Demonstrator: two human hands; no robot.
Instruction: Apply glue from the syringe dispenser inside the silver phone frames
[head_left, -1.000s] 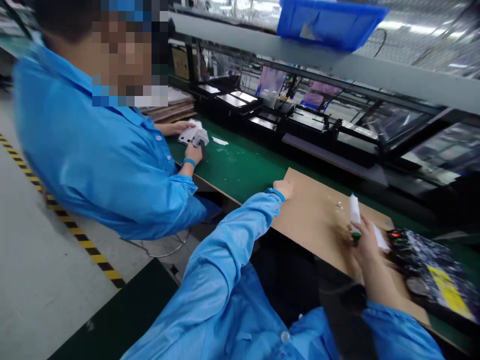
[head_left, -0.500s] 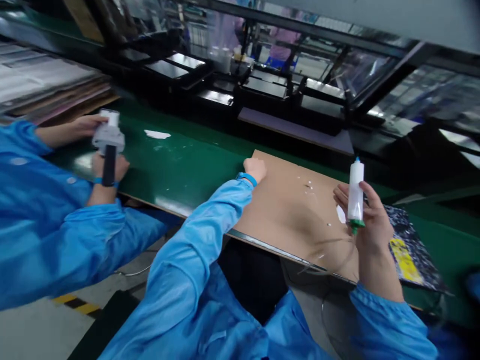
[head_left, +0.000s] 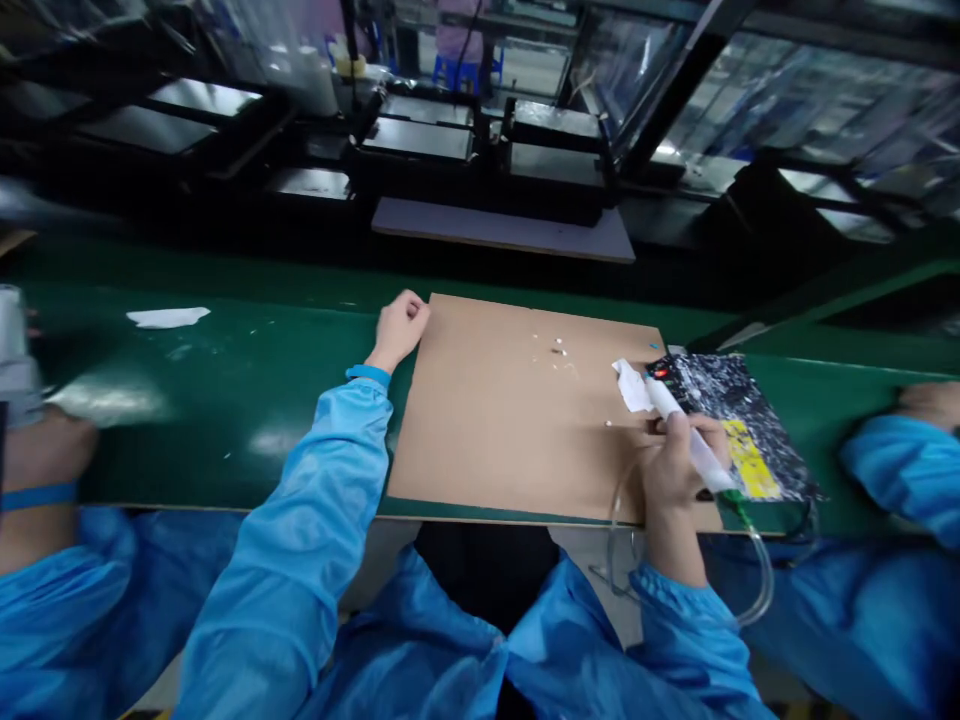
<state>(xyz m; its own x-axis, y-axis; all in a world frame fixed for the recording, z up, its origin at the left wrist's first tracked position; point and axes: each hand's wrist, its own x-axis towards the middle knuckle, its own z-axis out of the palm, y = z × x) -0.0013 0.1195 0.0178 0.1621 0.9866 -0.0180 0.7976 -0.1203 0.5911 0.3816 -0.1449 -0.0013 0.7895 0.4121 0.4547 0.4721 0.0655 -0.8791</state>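
My left hand (head_left: 401,327) rests as a closed fist on the left edge of a brown cardboard sheet (head_left: 510,420), which lies on a green bench (head_left: 247,400). My right hand (head_left: 675,465) is wrapped round a white syringe-like dispenser (head_left: 686,435) with a green end cap and a clear hose (head_left: 754,570) trailing off the bench. The dispenser lies tilted, its tip pointing at a white scrap (head_left: 631,385) on the cardboard's right side. A black speckled pad (head_left: 731,420) with a yellow label and red lights sits just right of the hand.
A co-worker's hand (head_left: 37,450) with a blue wristband holds a white tool at the far left. Another person's blue sleeve (head_left: 900,470) is at the right. A white scrap (head_left: 166,317) lies on the bench. Black fixtures and a grey board (head_left: 502,228) stand behind.
The view has swung right and down. My right hand has lowered the dispenser from upright to tilted flat over the cardboard's right side. My left fist stays at the cardboard's edge.
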